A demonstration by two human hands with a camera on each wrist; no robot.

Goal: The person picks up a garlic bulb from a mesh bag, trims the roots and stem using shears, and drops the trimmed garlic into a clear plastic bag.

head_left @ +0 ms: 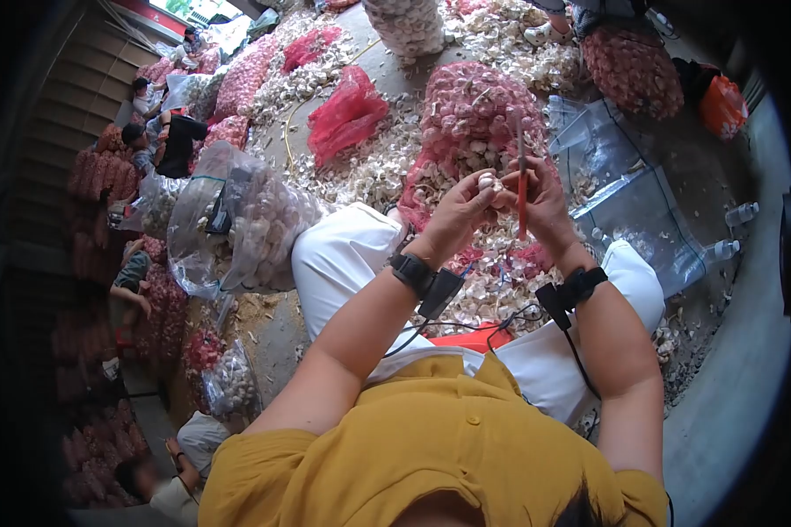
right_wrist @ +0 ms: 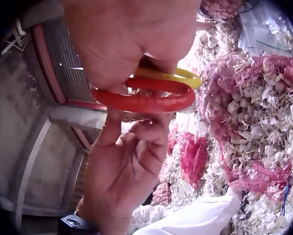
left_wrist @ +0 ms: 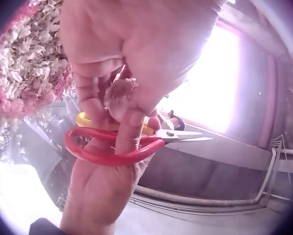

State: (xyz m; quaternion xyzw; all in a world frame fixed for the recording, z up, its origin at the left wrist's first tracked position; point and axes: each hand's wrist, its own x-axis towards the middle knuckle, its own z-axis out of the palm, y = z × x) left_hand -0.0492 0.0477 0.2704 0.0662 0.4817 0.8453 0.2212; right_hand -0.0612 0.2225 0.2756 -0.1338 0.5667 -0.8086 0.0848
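Observation:
My left hand (head_left: 468, 209) pinches a pale garlic bulb (head_left: 488, 183) at chest height over my lap. In the left wrist view the garlic bulb (left_wrist: 119, 95) sits between its thumb and fingers, ragged end showing. Right beside it, my right hand (head_left: 547, 204) grips red-handled scissors (head_left: 521, 189), blades pointing up and away. The scissors' red and yellow handle loops (right_wrist: 146, 95) wrap my right fingers, and the blades (left_wrist: 185, 137) look nearly closed. The two hands touch each other.
A red mesh sack of garlic (head_left: 475, 123) lies just beyond my knees, with garlic skins (head_left: 360, 167) strewn over the floor. Clear bags of garlic (head_left: 237, 220) stand at my left. Other people (head_left: 171, 140) sit far left. Water bottles (head_left: 740, 212) lie at the right.

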